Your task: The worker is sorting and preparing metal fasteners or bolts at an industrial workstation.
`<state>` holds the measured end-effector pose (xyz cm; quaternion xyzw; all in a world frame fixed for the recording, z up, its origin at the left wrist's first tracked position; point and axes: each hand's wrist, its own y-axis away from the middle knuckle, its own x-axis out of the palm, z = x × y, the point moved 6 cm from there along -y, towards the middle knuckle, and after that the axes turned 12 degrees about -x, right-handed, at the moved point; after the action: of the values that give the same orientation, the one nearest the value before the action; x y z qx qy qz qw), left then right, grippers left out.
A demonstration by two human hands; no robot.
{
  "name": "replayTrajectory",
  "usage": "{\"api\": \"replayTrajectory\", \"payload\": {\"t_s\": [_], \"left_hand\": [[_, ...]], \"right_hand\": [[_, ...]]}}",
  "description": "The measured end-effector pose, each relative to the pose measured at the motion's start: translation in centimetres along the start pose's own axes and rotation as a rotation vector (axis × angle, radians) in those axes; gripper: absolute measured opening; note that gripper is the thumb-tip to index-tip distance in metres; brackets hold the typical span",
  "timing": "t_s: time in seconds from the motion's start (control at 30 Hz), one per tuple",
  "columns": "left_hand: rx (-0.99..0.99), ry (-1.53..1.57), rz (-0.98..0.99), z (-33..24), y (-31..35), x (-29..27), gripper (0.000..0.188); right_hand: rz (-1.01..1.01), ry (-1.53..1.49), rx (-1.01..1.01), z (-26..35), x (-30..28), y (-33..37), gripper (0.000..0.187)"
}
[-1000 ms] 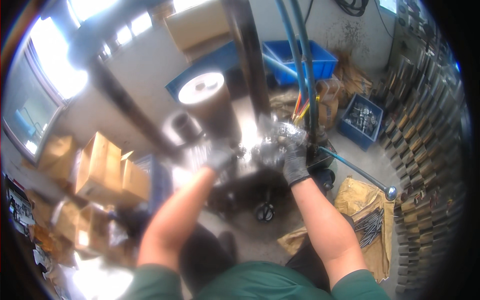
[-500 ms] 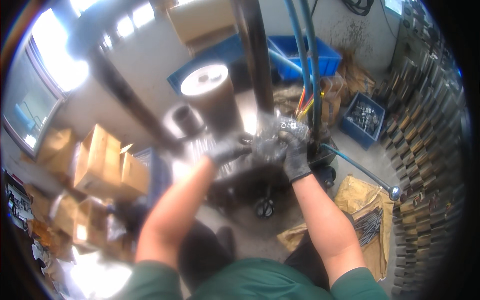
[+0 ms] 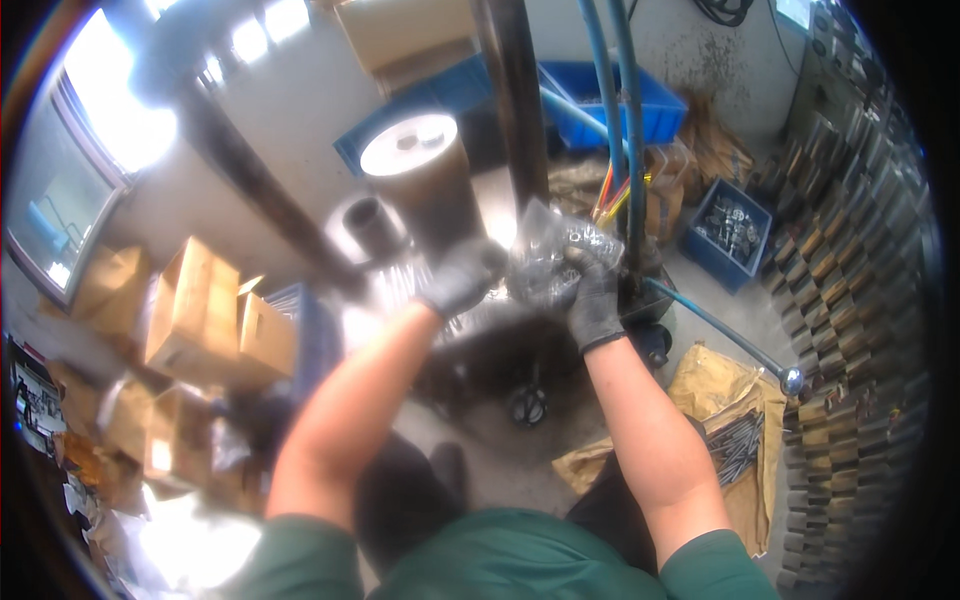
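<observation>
Closest in, green sleeves at the bottom edge and two bare forearms rising toward the middle of the view. Below them a patch of bare concrete floor (image 3: 480, 470) lies open between the arms, with a small black caster wheel (image 3: 527, 405) at its far side. On the right, a crumpled tan sack (image 3: 735, 380) with a bundle of dark metal rods (image 3: 735, 445) on it crowds that edge; on the left, stacked cardboard boxes (image 3: 200, 315) close in tight.

Up at mid-frame, both hands wear dark gray gloves. The right hand (image 3: 595, 300) has its fingers curled shut on the right side of a clear plastic bag of small metal parts (image 3: 550, 255). The bag sits between the two hands, bulging above the right fingertips. The left hand (image 3: 462, 275) is blurred; it lies at the bag's left edge, fingers bent, but I cannot tell whether it actually grips.

Just behind the bag, a thick black upright post (image 3: 515, 110) and two blue hoses (image 3: 615, 110) leave little room. A blue-handled lever with a steel knob (image 3: 725, 335) slants away right. A dark cylinder with a white top (image 3: 420, 175) stands left of the post. Farther back, blue plastic bins (image 3: 640, 100), one smaller blue crate of fittings (image 3: 730, 230), and a rack wall curving down the right rim.
</observation>
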<state>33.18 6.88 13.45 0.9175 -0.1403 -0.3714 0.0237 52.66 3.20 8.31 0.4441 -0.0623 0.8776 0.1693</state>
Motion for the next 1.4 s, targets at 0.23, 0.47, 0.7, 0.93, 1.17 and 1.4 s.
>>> {"api": "replayTrajectory", "payload": {"t_s": [0.23,0.47,0.7,0.93,1.17,1.4], "left_hand": [[-0.064,0.153,-0.109,0.2,0.3,-1.2,0.018],[-0.102,0.317,-0.065,0.7,0.2,-2.4,0.015],[-0.140,0.400,-0.057,0.1,1.0,-2.3,0.016],[-0.129,0.486,-0.055,-0.5,0.9,-3.1,0.014],[-0.101,0.416,-0.048,-2.0,1.6,-3.6,0.016],[-0.149,0.458,-0.131,-0.8,0.2,-4.4,0.020]], "right_hand": [[-0.057,-0.114,0.110,0.7,0.8,1.2,0.040],[-0.091,-0.169,0.158,0.3,0.7,1.0,0.039],[-0.079,-0.163,0.161,0.2,0.6,1.1,0.038],[-0.070,-0.186,0.151,0.8,1.5,1.8,0.036],[-0.052,-0.194,0.145,1.2,1.6,1.8,0.037],[0.009,-0.245,0.130,0.7,0.8,1.1,0.053]]}}
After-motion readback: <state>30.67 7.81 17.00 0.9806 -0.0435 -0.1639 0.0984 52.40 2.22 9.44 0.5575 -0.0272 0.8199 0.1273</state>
